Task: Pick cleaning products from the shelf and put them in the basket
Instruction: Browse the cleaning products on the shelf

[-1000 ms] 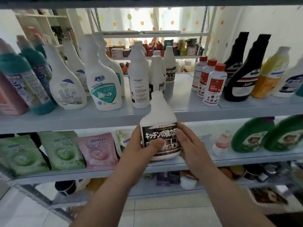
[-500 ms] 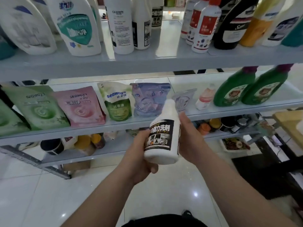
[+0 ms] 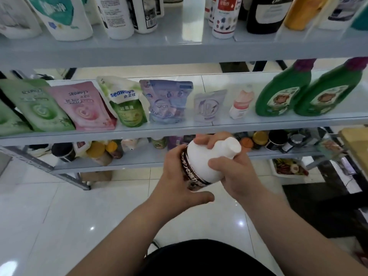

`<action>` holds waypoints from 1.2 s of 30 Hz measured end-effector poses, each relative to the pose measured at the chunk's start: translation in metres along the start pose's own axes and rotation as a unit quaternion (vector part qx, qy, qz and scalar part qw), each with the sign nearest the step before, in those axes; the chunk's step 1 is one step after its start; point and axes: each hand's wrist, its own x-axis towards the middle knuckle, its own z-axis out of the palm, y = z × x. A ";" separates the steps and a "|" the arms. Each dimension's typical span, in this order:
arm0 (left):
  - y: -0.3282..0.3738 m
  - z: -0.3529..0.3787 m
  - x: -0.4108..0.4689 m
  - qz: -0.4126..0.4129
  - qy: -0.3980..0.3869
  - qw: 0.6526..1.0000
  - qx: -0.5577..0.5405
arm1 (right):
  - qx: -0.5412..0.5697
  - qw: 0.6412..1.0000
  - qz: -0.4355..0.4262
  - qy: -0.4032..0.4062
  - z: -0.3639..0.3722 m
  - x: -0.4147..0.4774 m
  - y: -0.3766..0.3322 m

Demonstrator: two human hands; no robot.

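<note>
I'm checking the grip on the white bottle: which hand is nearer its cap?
Right. The right hand grips the white bottle at its shoulder, just below the cap; the left hand holds the dark-labelled body, farther from it.

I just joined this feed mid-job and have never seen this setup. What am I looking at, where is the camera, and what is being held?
There is no machine here: a person works with bare hands, and the single picture comes from a wide-angle camera on their head, looking forward and down. The left hand and right hand both grip a white bottle with a dark label, tilted, in front of a shelf rack. On its middle shelf stand refill pouches and two green bottles; other bottles stand above. No basket is in view.
</note>
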 end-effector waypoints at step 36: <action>0.030 0.020 0.003 -0.352 -0.044 0.823 -0.444 | 0.253 0.934 0.241 0.070 -0.026 0.007 0.015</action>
